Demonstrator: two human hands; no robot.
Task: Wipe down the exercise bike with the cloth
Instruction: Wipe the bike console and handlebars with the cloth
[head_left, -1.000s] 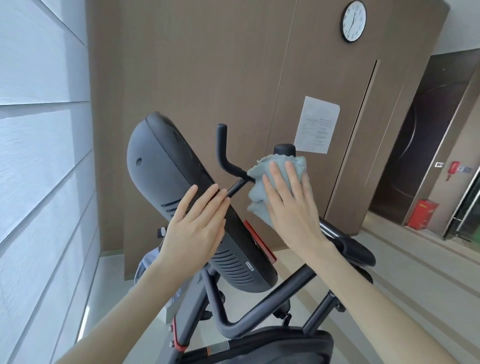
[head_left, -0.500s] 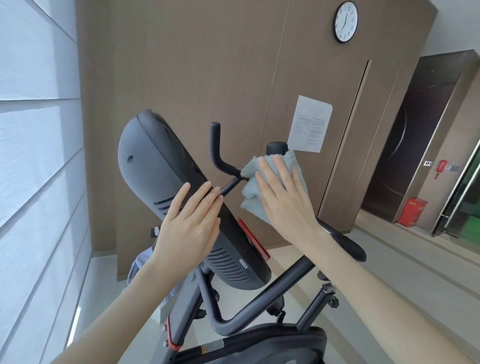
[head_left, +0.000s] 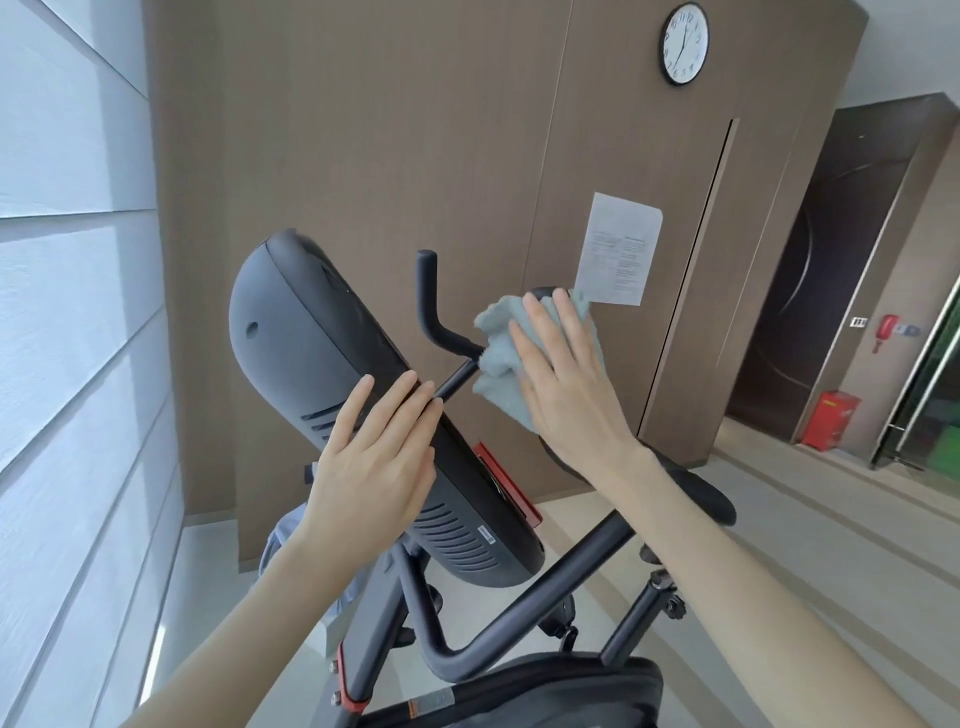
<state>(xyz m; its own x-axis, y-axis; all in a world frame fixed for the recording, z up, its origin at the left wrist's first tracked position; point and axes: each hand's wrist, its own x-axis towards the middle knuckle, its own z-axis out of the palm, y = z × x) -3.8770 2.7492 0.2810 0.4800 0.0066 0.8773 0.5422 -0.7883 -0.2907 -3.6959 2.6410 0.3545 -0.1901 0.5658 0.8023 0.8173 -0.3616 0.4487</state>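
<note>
The right hand (head_left: 563, 395) is laid flat, fingers straight and close together, and the cloth (head_left: 498, 358) is pressed by its palm against the handlebar (head_left: 430, 306) of the exercise bike (head_left: 545, 587). Nothing is gripped; the cloth is kept in place by pressure alone. The wrist is bent back a little and the forearm is raised from the lower right. The left hand (head_left: 374, 457) is likewise flat, its fingers straight, and is rested on the edge of the console (head_left: 322, 353), which appears to be steadied by it. Its forearm is raised from the lower left.

The cloth, pale blue-grey and bunched, is found at the middle of the handlebar, just right of the upright horn, and is draped over a dark rounded end behind the fingertips. It is judged soft, light and limp, so it can be folded round tubes but is likely to slip off if pressure is eased. A wrap of the fingers round bar and cloth together would be better suited to the round tube. The bike is judged heavy and stiff, though the console may tilt when pushed, so support at its edge is well placed.

Below, the frame tubes and what is probably the seat (head_left: 545, 691) are seen. Beyond, a clock (head_left: 684, 44) and a sheet of paper (head_left: 621, 249) are hung on a wood-panelled wall (head_left: 363, 130).
</note>
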